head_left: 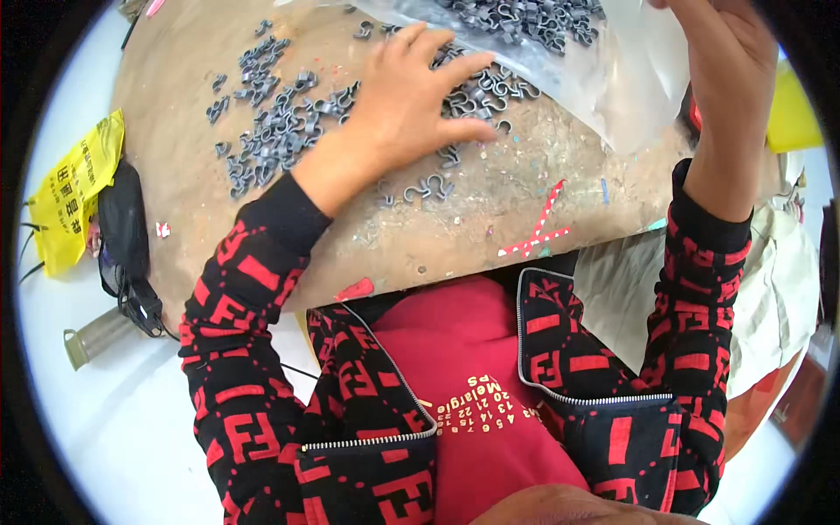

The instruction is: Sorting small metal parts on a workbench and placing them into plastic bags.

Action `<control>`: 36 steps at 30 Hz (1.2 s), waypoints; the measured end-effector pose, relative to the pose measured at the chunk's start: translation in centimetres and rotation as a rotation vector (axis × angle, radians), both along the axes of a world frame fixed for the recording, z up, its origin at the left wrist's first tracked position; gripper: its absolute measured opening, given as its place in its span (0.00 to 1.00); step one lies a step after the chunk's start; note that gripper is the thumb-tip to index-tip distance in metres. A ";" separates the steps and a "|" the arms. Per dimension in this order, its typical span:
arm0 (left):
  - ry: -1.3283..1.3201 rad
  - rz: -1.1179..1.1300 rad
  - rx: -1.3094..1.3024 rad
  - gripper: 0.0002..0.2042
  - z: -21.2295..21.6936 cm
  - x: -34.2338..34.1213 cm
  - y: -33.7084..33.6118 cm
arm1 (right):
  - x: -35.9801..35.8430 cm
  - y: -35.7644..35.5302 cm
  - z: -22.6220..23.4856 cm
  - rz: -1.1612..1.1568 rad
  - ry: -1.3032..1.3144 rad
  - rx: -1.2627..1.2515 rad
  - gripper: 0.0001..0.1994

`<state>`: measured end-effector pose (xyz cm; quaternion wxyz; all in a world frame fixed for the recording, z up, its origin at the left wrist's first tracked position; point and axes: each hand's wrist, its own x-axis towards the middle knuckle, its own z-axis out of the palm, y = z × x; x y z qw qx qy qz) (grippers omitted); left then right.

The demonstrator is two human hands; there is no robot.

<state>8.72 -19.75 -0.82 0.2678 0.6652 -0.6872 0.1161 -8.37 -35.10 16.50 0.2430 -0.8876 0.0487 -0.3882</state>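
Small grey plastic clips (280,131) lie scattered in a loose pile over the brown tabletop (350,254). Above the pile my left hand (407,101) is spread, fingers apart, with no clip held in it; several clips show around and under its fingers. At the upper right, my right hand (735,39) is raised with curled fingers at the edge of a see-through plastic bag (626,96), which it seems to grip; its fingertips are partly cut off by the frame. More grey clips (534,22) sit in or behind the bag at the top.
Strips of red-and-white tape (544,223) cross near the table's front edge. Left of the table are a yellow bag (77,197), a black pouch (124,227) and a see-through bottle (98,339). A yellow object (794,109) and pale cloth (774,280) are on the right.
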 end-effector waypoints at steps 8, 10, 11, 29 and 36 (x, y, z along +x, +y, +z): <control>0.042 0.057 0.077 0.29 -1.7 0.6 1.3 | 0.1 0.9 0.0 0.034 -0.025 0.098 0.21; 0.016 0.151 0.039 0.18 -2.0 0.6 2.1 | -0.1 0.8 -0.1 0.025 -0.018 0.122 0.21; 0.018 0.144 0.038 0.18 -1.9 0.5 2.4 | -0.1 0.7 -0.2 0.015 -0.011 0.098 0.21; 0.603 0.101 0.441 0.20 4.8 5.5 -4.5 | 0.1 0.5 0.6 0.025 -0.046 0.084 0.22; 0.487 -0.133 -0.071 0.20 8.6 3.7 -13.3 | 0.7 1.0 1.0 -0.078 -0.007 -0.050 0.23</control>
